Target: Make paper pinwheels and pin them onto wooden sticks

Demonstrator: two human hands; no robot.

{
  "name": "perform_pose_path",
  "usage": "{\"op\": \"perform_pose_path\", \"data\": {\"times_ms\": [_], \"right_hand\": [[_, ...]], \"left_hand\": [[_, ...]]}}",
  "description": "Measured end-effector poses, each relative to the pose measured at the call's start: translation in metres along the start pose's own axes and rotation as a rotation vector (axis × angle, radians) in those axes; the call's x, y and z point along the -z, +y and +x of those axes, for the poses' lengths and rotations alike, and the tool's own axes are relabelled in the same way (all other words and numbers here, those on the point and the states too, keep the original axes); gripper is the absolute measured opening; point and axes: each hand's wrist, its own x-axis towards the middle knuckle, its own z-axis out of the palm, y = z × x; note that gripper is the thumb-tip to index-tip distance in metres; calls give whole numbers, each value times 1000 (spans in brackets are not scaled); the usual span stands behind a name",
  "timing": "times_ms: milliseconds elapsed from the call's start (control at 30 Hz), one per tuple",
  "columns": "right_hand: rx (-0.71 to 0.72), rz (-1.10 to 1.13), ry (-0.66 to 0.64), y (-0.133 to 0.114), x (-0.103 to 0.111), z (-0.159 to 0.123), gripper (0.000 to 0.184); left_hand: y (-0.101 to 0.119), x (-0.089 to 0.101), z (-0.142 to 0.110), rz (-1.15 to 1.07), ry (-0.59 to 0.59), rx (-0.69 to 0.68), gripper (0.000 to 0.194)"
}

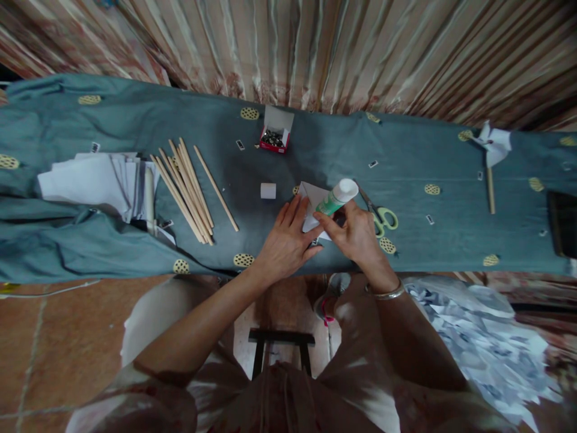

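Note:
My right hand point(358, 234) is closed round a green and white glue stick point(334, 197), which is tilted over a folded piece of white paper point(311, 193). Fingers stretched out, my left hand point(288, 237) lies flat against the left side of this paper and presses it to the cloth. The tip of the glue stick is hidden behind my right hand. A short white cylinder point(268, 191), which looks like the glue cap, lies beyond my left hand. Scissors with light green handles point(385, 219) rest just right of my right hand.
An open red box of metal pins point(274, 138) sits at the back. Several wooden sticks point(187, 192) and a pile of white paper point(97, 180) lie at left. A paper pinwheel point(493, 147) is at far right, near a dark object point(562, 222). White paper pieces point(491, 343) are heaped below.

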Motion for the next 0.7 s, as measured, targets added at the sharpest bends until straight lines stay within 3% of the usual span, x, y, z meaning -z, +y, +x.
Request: {"op": "perform_pose_path", "data": {"times_ms": [700], "right_hand": [[-82, 45, 76, 8, -2, 7, 32]], "left_hand": [[2, 3, 1, -25, -22, 20, 55]]}}
